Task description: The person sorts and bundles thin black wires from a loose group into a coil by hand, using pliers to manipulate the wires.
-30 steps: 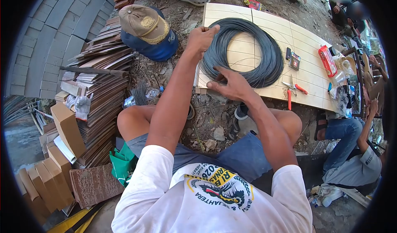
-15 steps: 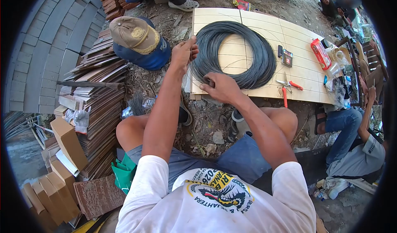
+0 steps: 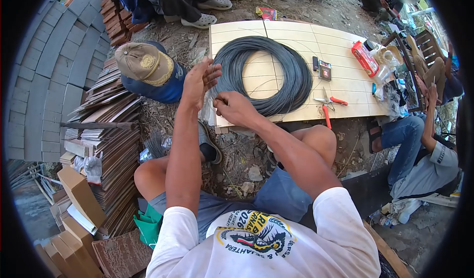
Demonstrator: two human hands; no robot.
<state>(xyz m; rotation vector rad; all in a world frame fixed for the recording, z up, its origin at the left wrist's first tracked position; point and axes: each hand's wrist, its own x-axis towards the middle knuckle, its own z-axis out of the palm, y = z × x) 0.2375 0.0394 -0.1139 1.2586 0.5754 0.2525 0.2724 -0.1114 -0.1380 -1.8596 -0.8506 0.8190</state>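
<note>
A large coil of dark grey wire [image 3: 296, 88] lies flat on a pale grooved board in front of me. My left hand [image 3: 200, 83] is raised by the coil's left edge, its fingers loosely spread with nothing visible in them. Closed in a pinch, my right hand [image 3: 236, 109] is at the coil's lower left edge. What its fingers hold, if anything, is too small to make out. To the right of the coil lie orange-handled pliers [image 3: 327, 100] and a small dark pack [image 3: 324, 71].
The board [image 3: 340, 41] carries a red packet [image 3: 364, 58] at its right. A cap [image 3: 143, 63] rests on a blue container [image 3: 170, 88] at left, near stacked thin boards [image 3: 108, 154]. A person in jeans [image 3: 405, 132] sits at right; other people are behind.
The view has shifted, so the board and coil appear farther left and slightly lower. My left hand's fingers have spread more, and my right hand's fingers have curled tighter.
</note>
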